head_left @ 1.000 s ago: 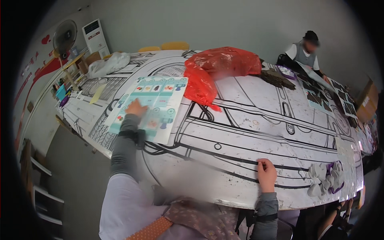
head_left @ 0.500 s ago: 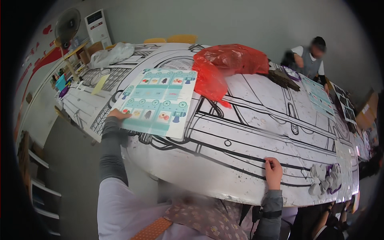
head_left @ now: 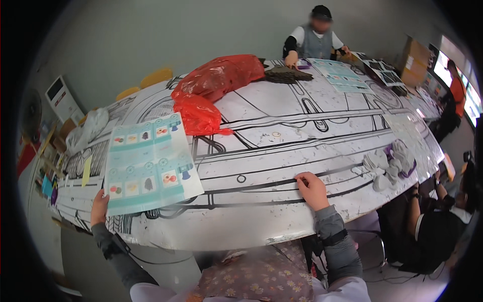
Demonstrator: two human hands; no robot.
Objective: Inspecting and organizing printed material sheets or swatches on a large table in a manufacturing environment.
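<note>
A large printed sheet [head_left: 151,163], teal and white with small fruit pictures and wheels, lies at the left of the table. My left hand [head_left: 100,207] grips its lower left edge, thumb on top and the other fingers out of sight below. Over the middle of the table is my right hand [head_left: 314,191], apart from the sheet. Its fingers are curled together at the tips; whatever they may pinch is too small to make out. Grey sleeves cover both my forearms.
The table [head_left: 261,214] bears a black line drawing. On it are a red plastic bag [head_left: 219,75], a dark flat bundle [head_left: 288,74], grey-white gloves [head_left: 390,163], a clear bag [head_left: 89,130] and another teal sheet [head_left: 339,75]. A co-worker [head_left: 316,40] stands at the far side.
The view has swung to the right. My left hand still holds the sheet, which has turned slightly. The right hand has moved inward over the table. The co-worker's hand now reaches the dark bundle.
</note>
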